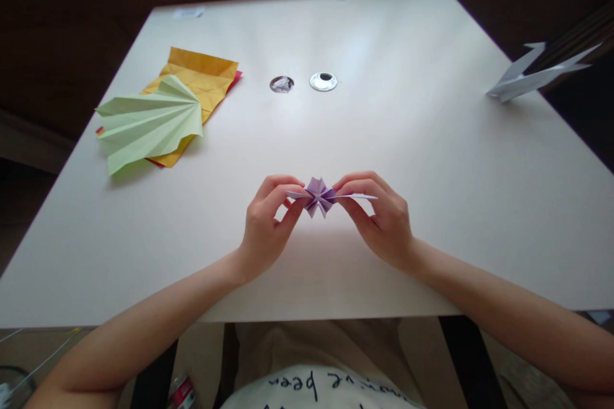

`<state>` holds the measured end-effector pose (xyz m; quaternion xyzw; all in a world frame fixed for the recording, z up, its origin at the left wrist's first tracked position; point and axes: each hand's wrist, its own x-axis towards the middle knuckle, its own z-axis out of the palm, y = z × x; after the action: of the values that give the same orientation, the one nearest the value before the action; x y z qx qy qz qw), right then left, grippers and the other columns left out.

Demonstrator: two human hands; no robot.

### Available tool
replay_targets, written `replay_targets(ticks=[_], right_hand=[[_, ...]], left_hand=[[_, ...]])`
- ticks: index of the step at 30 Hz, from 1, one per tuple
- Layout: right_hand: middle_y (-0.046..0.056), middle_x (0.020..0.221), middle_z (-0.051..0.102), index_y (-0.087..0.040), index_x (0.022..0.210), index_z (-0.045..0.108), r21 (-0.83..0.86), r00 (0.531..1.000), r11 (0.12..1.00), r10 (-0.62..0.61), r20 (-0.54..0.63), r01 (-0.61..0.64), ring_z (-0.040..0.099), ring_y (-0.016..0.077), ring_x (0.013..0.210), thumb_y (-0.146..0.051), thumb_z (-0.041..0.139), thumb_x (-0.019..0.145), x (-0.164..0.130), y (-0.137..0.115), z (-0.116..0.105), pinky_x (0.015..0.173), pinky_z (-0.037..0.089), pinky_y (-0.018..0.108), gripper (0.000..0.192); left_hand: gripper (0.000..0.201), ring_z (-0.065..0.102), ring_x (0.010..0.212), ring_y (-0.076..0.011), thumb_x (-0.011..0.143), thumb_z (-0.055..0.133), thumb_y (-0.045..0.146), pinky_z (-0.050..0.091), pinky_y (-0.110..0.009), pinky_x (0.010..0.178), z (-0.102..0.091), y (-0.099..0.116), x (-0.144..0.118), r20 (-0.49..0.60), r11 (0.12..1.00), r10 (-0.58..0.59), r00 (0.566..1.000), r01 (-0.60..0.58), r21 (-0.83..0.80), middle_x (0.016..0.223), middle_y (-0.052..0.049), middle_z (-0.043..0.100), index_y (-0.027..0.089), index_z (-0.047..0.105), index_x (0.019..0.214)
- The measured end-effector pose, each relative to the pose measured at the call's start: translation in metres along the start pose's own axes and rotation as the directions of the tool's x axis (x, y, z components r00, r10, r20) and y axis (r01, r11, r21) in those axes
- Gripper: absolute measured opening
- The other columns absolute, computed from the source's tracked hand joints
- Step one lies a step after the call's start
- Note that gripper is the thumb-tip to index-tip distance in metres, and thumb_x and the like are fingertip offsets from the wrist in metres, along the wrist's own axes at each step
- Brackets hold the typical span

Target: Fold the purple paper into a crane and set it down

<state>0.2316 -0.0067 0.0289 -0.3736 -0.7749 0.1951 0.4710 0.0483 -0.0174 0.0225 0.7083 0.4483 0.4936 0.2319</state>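
Observation:
A folded purple paper piece [318,198] is held up between my two hands above the front middle of the table. Its centre is a small star of pleats facing me, and a thin pointed flap sticks out on each side. My left hand [274,217] pinches its left side between thumb and fingers. On the other side, my right hand [377,214] grips the right part in the same way, with the right flap passing across the fingers.
Left on the white table [432,160], a pleated light green paper sheet [153,118] lies over creased yellow paper [204,73] with red edges beneath. A white folded paper bird [532,80] stands at the right edge. Two round cable holes, one silver-rimmed [323,81], are set behind my hands.

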Motion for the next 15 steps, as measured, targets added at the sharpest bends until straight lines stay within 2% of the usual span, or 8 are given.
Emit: replay_targets(ticks=[10, 15], right_hand=[[0.005, 0.089, 0.059, -0.023, 0.092, 0.056, 0.104, 0.996, 0.995, 0.017, -0.087, -0.008, 0.060, 0.0162, 0.082, -0.008, 0.053, 0.082, -0.0027, -0.0055, 0.0001, 0.071, 0.052, 0.034, 0.018], [0.005, 0.091, 0.059, -0.024, 0.091, 0.057, 0.218, 0.985, 0.974, 0.101, -0.142, -0.068, 0.060, 0.0174, 0.082, -0.012, 0.054, 0.083, -0.0081, -0.0058, 0.0028, 0.070, 0.053, 0.036, 0.015]], left_hand=[[0.012, 0.057, 0.089, -0.0135, 0.082, 0.057, 0.011, 0.055, -0.025, 0.068, 0.0009, 0.0025, -0.0047, -0.060, 0.975, -0.021, 0.998, 0.007, -0.223, 0.096, -0.003, 0.055, 0.021, 0.060, 0.089], [0.012, 0.058, 0.086, -0.0120, 0.084, 0.055, 0.012, 0.055, -0.023, 0.065, 0.0017, 0.0067, -0.0061, -0.093, 0.954, -0.041, 0.995, 0.011, -0.299, 0.097, -0.003, 0.053, 0.021, 0.060, 0.090]])
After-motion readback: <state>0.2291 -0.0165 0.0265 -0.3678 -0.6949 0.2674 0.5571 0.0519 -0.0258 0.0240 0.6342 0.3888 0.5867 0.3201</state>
